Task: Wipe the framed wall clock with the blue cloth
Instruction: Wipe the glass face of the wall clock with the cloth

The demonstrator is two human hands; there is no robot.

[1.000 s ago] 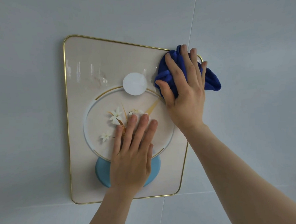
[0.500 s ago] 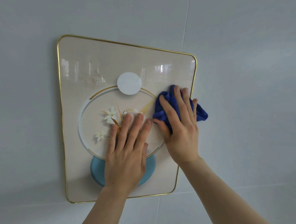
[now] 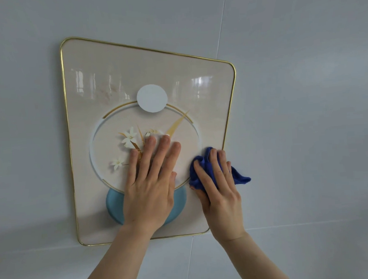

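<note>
- Head view: the framed wall clock hangs on the pale tiled wall, a cream glossy panel with a thin gold frame around it, seen from below so it looks skewed.
- On its face you can see a white disc at the top of the dial ring, white flowers, a gold hand pointing up and right, and a blue half-round at the bottom.
- Your left hand lies flat on the lower middle of the dial, fingers straight and slightly spread, holding nothing; it looks to be steadying the clock against the wall.
- Your right hand presses the blue cloth against the panel near the lower right edge, fingers curled over the bunched fabric and thumb tucked under it; a loose tail of cloth pokes out to the right, past the frame and over the wall.
- My read: you are mid-wipe on the right-hand strip, so the job is under way and not finished.
- The next move likely calls for carrying the cloth along the bottom edge and then across to the left side, and shifting your left hand so the patch beneath it gets wiped too.
- Keep the pressure light near the flowers and the gold hand if they stand proud of the surface; I cannot tell whether they do.
</note>
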